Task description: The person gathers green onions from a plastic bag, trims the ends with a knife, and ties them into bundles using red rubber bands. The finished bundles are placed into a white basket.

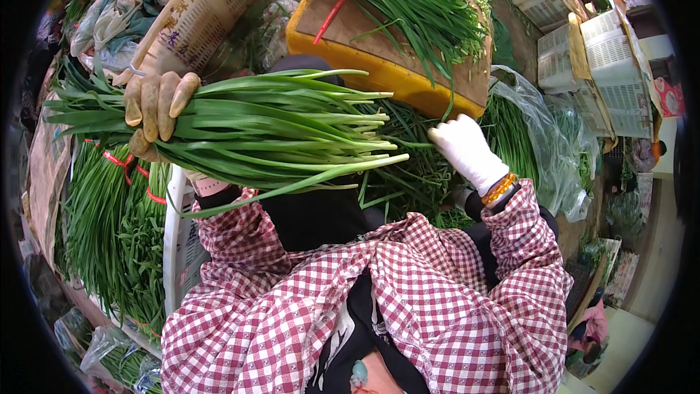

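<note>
My left hand [160, 106], in a soiled tan glove, is wrapped round a thick bunch of garlic chives [292, 124]. Their leaf tips point left, and their pale cut ends spread toward the right. Off to the right of those ends is my right hand [459, 142] in a white glove, its fingers curled together. One thin chive leaf [412, 144] runs up to its fingertips; the grip itself is partly hidden. Ahead, a larger heap of chives [408, 14] lies on a brown board [328, 29] over a yellow crate [437, 91], beside a red tie [332, 18].
Loose chive leaves [415, 175] litter the floor between my legs. At my left stands a white basket [175, 233] near red-tied chive bundles [109, 226]. A beige plastic basket [211, 11] leans behind. Clear plastic [539, 131] covers more chives at right, below white crates [598, 66].
</note>
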